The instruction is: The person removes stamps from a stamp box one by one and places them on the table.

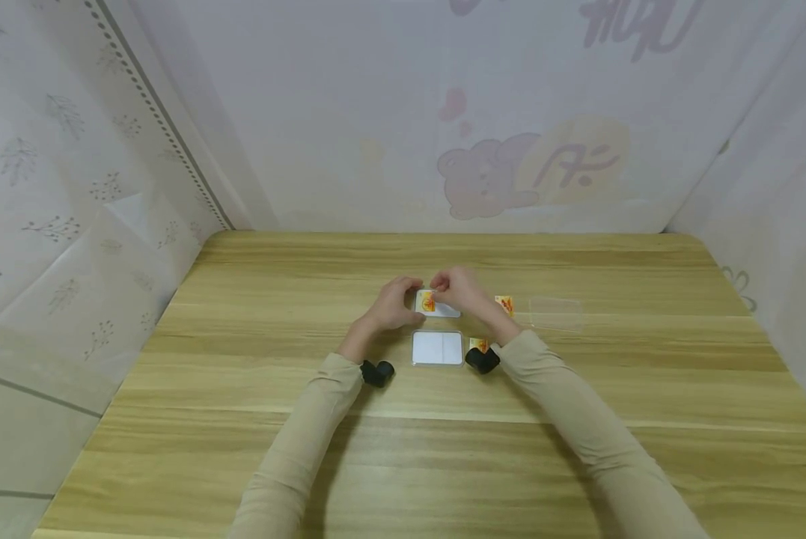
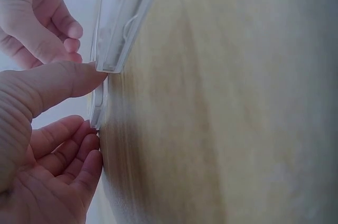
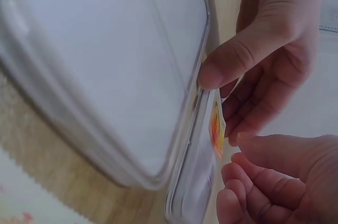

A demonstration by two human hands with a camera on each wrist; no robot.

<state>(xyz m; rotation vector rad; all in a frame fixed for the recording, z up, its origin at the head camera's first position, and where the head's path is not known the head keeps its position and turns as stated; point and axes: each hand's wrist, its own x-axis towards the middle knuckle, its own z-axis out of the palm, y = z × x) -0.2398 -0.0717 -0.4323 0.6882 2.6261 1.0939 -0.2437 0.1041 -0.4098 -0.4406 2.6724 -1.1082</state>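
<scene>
A clear, white-lined rectangular case [image 1: 447,311] lies on the table with a small orange-and-yellow card [image 1: 427,302] on its left part. My left hand [image 1: 391,305] grips this case from the left, thumb at its near edge and fingers at the far edge. Above its right half is my right hand [image 1: 463,290], fingers curled and thumb close to the fingertips, beside the card. Whether those fingertips pinch the card is unclear. A second clear case [image 1: 436,348] with a white lining lies nearer me, and I see no card in it.
Right of the far case lie another orange card [image 1: 504,305] and a clear plastic cover [image 1: 556,314]. A further yellow card [image 1: 478,345] is partly hidden behind the right wrist's black camera [image 1: 482,361]. The wooden table [image 1: 403,449] meets a patterned cloth [image 1: 349,135] behind.
</scene>
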